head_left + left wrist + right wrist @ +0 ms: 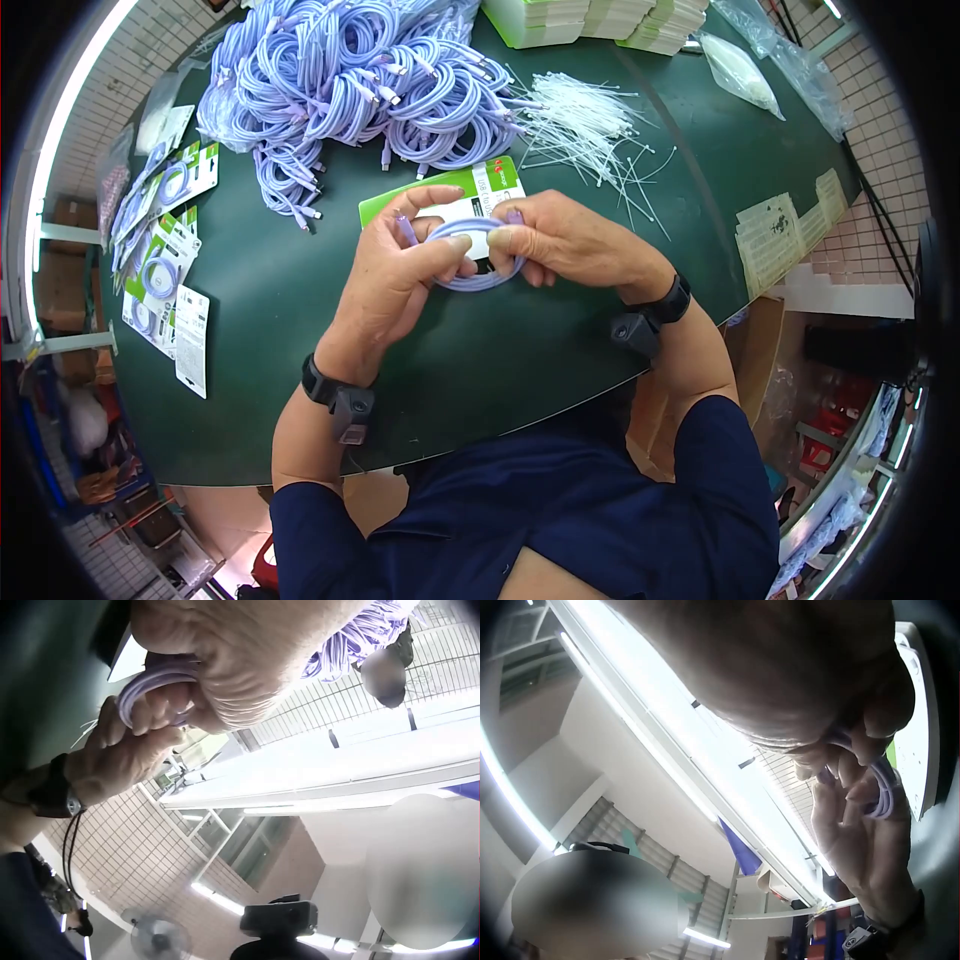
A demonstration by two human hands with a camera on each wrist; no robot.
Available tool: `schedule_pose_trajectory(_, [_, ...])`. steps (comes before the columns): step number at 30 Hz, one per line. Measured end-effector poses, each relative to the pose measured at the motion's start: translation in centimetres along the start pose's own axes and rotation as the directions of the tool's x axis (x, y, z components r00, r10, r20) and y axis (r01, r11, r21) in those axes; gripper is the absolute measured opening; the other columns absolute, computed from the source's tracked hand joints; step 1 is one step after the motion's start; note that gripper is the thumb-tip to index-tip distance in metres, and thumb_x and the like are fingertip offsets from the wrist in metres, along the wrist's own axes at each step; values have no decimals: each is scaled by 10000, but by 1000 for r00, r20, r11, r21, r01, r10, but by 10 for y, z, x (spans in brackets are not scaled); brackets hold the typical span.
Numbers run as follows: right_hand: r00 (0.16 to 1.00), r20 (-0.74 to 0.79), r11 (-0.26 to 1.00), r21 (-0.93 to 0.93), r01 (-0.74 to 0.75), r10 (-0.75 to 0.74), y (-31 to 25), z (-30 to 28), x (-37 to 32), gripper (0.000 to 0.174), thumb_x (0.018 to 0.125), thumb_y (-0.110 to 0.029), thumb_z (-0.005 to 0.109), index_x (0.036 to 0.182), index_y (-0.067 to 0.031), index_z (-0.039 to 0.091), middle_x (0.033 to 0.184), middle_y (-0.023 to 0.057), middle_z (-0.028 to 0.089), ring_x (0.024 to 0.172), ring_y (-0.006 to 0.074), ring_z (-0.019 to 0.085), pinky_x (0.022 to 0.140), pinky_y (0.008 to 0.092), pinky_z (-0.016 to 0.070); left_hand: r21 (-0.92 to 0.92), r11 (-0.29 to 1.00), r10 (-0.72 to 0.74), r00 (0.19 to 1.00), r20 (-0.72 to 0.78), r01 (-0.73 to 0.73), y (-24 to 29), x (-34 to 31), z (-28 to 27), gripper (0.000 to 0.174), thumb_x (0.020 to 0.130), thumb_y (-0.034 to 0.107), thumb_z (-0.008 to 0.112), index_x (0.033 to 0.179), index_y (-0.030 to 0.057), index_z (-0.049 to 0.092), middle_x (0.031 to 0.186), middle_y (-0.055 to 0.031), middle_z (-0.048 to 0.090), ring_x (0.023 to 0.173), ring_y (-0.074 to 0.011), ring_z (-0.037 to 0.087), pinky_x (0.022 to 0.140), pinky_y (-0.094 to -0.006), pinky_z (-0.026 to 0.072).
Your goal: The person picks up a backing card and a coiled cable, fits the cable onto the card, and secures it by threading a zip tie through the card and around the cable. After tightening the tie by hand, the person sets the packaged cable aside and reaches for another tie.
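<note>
A small coil of lilac cable (474,284) is held between both hands over the green table. My left hand (400,255) pinches its left side between thumb and fingers, a lilac plug end (406,229) showing by the fingers. On the opposite side my right hand (560,238) pinches the loop, thumb on top, with another lilac end (514,216) above its knuckles. Beneath the hands lies a green and white package card (505,178), partly covered. In the left wrist view the looped cable (154,679) passes between the hands; the right wrist view also shows the coil (883,793).
A big heap of coiled lilac cables (340,75) lies at the back, beside a scatter of white cable ties (585,120). Stacks of cards (540,25) stand behind. Packaged cables (160,275) pile up at left. A printed sheet (770,240) lies at right.
</note>
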State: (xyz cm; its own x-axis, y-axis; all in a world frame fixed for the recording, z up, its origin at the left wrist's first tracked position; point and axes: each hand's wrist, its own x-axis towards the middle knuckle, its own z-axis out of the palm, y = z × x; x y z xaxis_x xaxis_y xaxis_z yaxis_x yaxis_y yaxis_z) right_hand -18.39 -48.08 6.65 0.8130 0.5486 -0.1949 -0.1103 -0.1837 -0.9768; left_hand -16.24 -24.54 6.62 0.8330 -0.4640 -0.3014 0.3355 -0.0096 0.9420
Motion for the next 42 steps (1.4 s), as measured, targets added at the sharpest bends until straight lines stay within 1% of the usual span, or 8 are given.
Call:
schedule_pose_trajectory(3, [998, -59, 986, 164, 1, 9, 10, 0, 4, 354, 1133, -346, 550, 968, -54, 660, 807, -27, 604, 617, 60, 535, 552, 222, 446, -521, 850, 42, 997, -68, -72, -12, 6, 15, 420, 981, 33, 689, 1370, -4, 534, 784, 17, 589, 596, -90, 501, 689, -287, 513])
schedule_pose_trajectory(9, [987, -120, 909, 414, -45, 104, 9, 24, 10, 291, 1116, -298, 599, 987, -46, 664, 789, -28, 600, 602, 45, 521, 538, 218, 436, -639, 766, 126, 991, 38, -72, -33, 12, -6, 402, 1023, 60, 655, 1389, -3, 500, 825, 9, 589, 631, -83, 516, 750, -288, 530])
schedule_pose_trajectory(12, [956, -291, 931, 334, 148, -48, 15, 34, 17, 277, 1121, -272, 588, 1011, -29, 664, 774, -28, 590, 564, 46, 497, 512, 230, 419, -615, 773, 152, 987, -56, -154, -30, 12, -6, 389, 1027, 77, 646, 1382, -1, 509, 842, -5, 618, 635, -76, 543, 716, -280, 531])
schedule_pose_trajectory(15, [960, -273, 972, 199, 124, -67, 13, 35, 14, 285, 1131, -265, 560, 1023, -24, 669, 767, -23, 588, 559, 52, 499, 510, 232, 424, -120, 983, 113, 973, -201, -139, -12, 4, 9, 306, 1030, 93, 628, 1312, -17, 584, 863, -34, 674, 644, -76, 604, 632, -280, 519])
schedule_pose_trajectory(19, [977, -206, 997, 37, 61, -53, 19, 30, 11, 317, 1148, -267, 516, 1022, -23, 675, 754, -15, 583, 566, 55, 514, 513, 235, 437, 286, 946, 181, 980, -82, -151, -15, 6, -4, 220, 1012, 83, 622, 1183, -46, 672, 844, -85, 728, 654, -83, 653, 571, -274, 510])
schedule_pose_trajectory(32, [993, -41, 895, -439, 82, -111, 9, 24, 2, 437, 1145, -371, 495, 968, -2, 649, 796, 132, 621, 686, 241, 624, 688, 376, 534, 531, 845, 63, 998, 13, -61, -5, -1, -4, 148, 986, 27, 656, 1044, -56, 763, 795, -38, 707, 601, -48, 582, 555, -233, 483])
schedule_pose_trajectory(40, [968, -198, 972, -203, 116, -157, -7, 22, -2, 437, 1152, -357, 504, 960, 6, 655, 768, 44, 605, 640, 122, 585, 600, 297, 497, 612, 773, 301, 946, -123, -166, 16, -17, 1, 500, 900, 78, 756, 1369, -44, 634, 961, -143, 754, 867, -185, 717, 756, -321, 570])
schedule_pose_trajectory(42, [959, -232, 983, -113, 143, -166, -5, 18, -2, 439, 1154, -355, 502, 952, 4, 653, 766, 28, 601, 642, 101, 574, 591, 280, 487, 824, 303, 887, 459, -60, -479, 27, -19, 10, 763, 835, 78, 837, 1513, -25, 502, 1187, -172, 694, 1116, -280, 664, 910, -374, 542])
